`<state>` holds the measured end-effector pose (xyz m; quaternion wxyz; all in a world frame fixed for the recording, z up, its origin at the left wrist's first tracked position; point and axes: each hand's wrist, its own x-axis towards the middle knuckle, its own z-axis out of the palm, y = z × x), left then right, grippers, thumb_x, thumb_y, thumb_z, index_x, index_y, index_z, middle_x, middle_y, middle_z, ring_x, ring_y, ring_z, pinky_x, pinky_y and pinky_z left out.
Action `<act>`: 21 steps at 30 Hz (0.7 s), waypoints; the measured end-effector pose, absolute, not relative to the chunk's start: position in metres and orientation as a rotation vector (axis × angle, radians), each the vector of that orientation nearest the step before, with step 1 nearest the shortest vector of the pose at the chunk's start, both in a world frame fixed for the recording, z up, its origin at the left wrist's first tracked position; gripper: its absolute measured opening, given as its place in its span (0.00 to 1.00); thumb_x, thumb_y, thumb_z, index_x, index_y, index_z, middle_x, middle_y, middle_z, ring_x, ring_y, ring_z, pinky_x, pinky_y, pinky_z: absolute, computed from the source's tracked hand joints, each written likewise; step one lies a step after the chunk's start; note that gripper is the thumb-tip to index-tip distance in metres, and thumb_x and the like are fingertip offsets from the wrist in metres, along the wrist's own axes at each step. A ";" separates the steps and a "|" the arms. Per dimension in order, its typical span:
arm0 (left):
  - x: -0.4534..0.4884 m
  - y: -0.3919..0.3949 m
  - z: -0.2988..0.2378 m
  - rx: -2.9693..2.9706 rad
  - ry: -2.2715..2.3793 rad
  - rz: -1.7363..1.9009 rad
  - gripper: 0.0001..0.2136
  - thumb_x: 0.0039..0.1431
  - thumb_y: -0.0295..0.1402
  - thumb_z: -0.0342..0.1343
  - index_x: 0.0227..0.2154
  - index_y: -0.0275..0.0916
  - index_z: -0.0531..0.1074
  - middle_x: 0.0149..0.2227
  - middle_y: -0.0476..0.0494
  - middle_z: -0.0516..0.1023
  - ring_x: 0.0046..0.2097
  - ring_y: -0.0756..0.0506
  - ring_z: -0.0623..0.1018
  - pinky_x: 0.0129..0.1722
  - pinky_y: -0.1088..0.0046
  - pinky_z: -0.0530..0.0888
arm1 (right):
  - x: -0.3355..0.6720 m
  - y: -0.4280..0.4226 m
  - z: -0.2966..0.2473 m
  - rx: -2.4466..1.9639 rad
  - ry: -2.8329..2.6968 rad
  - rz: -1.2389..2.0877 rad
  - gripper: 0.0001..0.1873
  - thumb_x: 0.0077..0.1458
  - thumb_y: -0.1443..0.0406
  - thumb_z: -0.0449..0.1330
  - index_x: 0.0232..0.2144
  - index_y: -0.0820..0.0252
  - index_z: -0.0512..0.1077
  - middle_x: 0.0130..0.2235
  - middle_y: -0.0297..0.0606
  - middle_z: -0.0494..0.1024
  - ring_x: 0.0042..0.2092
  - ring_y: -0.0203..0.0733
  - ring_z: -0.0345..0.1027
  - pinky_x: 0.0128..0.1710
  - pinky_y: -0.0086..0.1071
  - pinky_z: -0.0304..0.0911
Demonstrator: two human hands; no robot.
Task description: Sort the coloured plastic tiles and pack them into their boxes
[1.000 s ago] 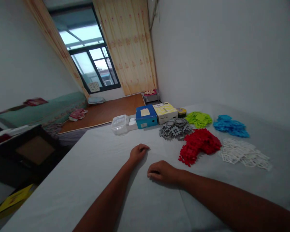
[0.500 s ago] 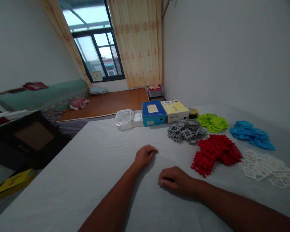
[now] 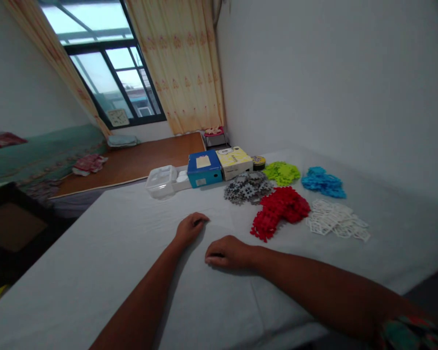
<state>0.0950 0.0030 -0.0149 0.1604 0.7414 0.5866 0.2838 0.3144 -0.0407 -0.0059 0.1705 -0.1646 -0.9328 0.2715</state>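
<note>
My left hand (image 3: 190, 227) rests knuckles-up on the white sheet (image 3: 95, 272), its fingers curled under with nothing seen in them. My right hand (image 3: 227, 253) lies close beside it, also curled loosely on the sheet and empty. Just right of the hands is a heap of red plastic pieces (image 3: 279, 210). Around it lie a grey heap (image 3: 247, 186), a lime green heap (image 3: 282, 172), a blue heap (image 3: 323, 182) and a white heap (image 3: 336, 221).
At the sheet's far edge stand a clear plastic box (image 3: 162, 181), a blue carton (image 3: 204, 167), a yellow-and-white carton (image 3: 235, 162) and a small round tin (image 3: 258, 162). A white wall runs along the right. Beyond lie a wooden platform, a window and curtains.
Only the view has swung, first right and then back left. Both hands stay curled in the same spot on the sheet and the heaps have not moved.
</note>
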 end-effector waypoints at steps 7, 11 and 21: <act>0.097 0.003 -0.008 2.114 1.710 0.799 0.13 0.53 0.28 0.51 0.35 0.45 0.79 0.41 0.48 0.82 0.45 0.44 0.79 0.49 0.67 0.72 | 0.315 -0.040 0.000 -0.467 -2.698 0.689 0.13 0.62 0.62 0.55 0.42 0.61 0.77 0.42 0.39 0.82 0.40 0.38 0.73 0.40 0.26 0.62; 0.096 0.002 -0.008 2.132 1.689 0.810 0.12 0.54 0.28 0.51 0.36 0.45 0.79 0.41 0.49 0.81 0.45 0.45 0.78 0.50 0.67 0.72 | 0.315 -0.040 0.000 -0.467 -2.699 0.704 0.13 0.62 0.62 0.55 0.42 0.62 0.77 0.41 0.39 0.81 0.39 0.38 0.73 0.39 0.26 0.62; 0.097 -0.003 -0.012 2.141 1.658 0.790 0.13 0.56 0.24 0.51 0.37 0.43 0.79 0.42 0.48 0.81 0.47 0.47 0.77 0.52 0.70 0.71 | 0.317 -0.048 0.002 -0.504 -2.594 0.871 0.13 0.61 0.62 0.54 0.40 0.61 0.78 0.39 0.40 0.81 0.38 0.39 0.72 0.40 0.27 0.62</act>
